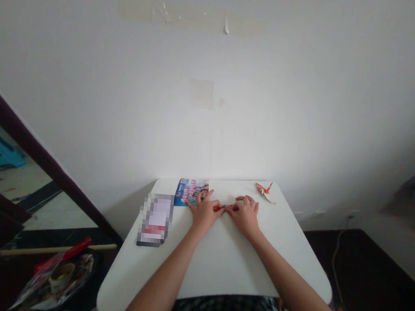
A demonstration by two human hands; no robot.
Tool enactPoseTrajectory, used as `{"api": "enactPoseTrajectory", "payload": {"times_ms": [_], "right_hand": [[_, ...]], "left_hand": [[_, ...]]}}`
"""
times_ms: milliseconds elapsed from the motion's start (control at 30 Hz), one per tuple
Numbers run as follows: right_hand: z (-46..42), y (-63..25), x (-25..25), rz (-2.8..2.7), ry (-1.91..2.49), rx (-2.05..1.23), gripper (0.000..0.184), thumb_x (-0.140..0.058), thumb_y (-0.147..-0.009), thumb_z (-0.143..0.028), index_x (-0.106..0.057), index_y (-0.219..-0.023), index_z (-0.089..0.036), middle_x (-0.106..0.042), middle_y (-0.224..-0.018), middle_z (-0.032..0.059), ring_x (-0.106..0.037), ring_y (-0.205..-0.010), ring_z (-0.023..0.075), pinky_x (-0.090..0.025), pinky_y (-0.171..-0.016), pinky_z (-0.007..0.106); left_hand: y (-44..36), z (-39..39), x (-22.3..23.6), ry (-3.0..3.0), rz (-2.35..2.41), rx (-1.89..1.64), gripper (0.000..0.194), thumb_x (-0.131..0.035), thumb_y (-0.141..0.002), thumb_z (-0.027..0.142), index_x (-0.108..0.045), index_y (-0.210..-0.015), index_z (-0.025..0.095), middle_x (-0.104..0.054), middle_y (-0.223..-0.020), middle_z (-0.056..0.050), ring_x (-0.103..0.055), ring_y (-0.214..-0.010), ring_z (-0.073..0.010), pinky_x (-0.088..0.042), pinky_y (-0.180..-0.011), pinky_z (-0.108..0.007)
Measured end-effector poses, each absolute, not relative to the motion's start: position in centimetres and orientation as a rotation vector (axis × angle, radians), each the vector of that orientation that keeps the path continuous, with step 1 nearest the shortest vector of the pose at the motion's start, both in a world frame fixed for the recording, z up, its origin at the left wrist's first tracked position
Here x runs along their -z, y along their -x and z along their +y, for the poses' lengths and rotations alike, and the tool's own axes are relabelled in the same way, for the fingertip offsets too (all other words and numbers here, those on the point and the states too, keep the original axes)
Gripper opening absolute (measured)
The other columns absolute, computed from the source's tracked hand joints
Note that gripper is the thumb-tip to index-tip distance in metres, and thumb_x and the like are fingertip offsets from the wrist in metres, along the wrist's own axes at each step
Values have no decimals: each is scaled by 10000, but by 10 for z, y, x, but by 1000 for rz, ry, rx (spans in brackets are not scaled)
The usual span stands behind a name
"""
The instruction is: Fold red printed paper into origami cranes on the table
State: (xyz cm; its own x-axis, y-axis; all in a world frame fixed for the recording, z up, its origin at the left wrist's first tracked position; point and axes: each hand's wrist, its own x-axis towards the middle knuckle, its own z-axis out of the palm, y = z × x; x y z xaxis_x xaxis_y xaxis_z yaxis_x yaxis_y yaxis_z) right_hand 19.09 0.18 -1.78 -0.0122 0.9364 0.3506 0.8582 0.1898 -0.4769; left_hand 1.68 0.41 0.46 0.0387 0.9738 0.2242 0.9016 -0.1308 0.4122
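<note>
Both my hands rest on a small white table (pixel 220 254) near its far edge. My left hand (pixel 204 211) and my right hand (pixel 246 214) meet over a small red folded paper piece (pixel 224 207), fingertips pinching and pressing it flat against the tabletop. Only a thin red strip of the paper shows between the hands. A finished red and white paper crane (pixel 264 191) sits at the far right corner, apart from my right hand.
A blue printed leaflet (pixel 191 191) lies just beyond my left hand. A blurred-out rectangular object (pixel 156 219) lies at the table's left edge. The white wall stands right behind the table. On the floor at the left lie a wooden stick (pixel 55 249) and a plastic bag of clutter (pixel 58 278).
</note>
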Motion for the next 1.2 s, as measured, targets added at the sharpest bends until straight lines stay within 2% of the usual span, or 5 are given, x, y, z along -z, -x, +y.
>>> {"api": "enactPoseTrajectory", "payload": {"times_ms": [400,667,933,1067,1200], "right_hand": [[7,-187,6,-1834,1839,-309,198,-772,-824,-452,-755,-909,-274,-589,-1319,68,-390,-1344,323,-153,-1172,624],[13,-194,5,-1794,1843,-401,96,-803,-802,-357,-800,-896,-333,-610,-1295,37,-427,-1319,299,-198,-1163,548],[9,-201,10,-1839,1774,-361,159,-741,-839,-265,-806,-938,-371,-626,-1281,23,-446,-1305,287,-252,-1141,516],[4,-201,11,-1860,1708,-309,109,-707,-885,-366,-808,-927,-363,-639,-1247,32,-459,-1288,285,-279,-1131,502],[3,-197,10,-1838,1727,-260,154,-745,-852,-454,-802,-898,-320,-632,-1229,54,-483,-1247,289,-276,-1131,514]], "left_hand": [[-15,4,-10,-2126,1945,-585,176,-657,-888,510,-778,-918,385,-438,-1610,71,-233,-1511,-393,-55,-1077,-877],[-5,8,-9,-2114,1957,-511,172,-647,-886,544,-779,-978,482,-366,-1648,85,-192,-1533,-409,-49,-1055,-894],[-4,2,-5,-2165,1928,-571,177,-676,-873,499,-786,-1011,478,-413,-1622,64,-220,-1524,-428,-58,-1082,-881],[-8,1,-2,-2167,1927,-617,189,-679,-861,536,-794,-987,452,-449,-1601,53,-234,-1516,-423,-59,-1091,-873],[-15,2,-5,-2154,1937,-641,176,-698,-857,523,-794,-944,404,-476,-1584,47,-261,-1504,-385,-39,-1104,-857]]}}
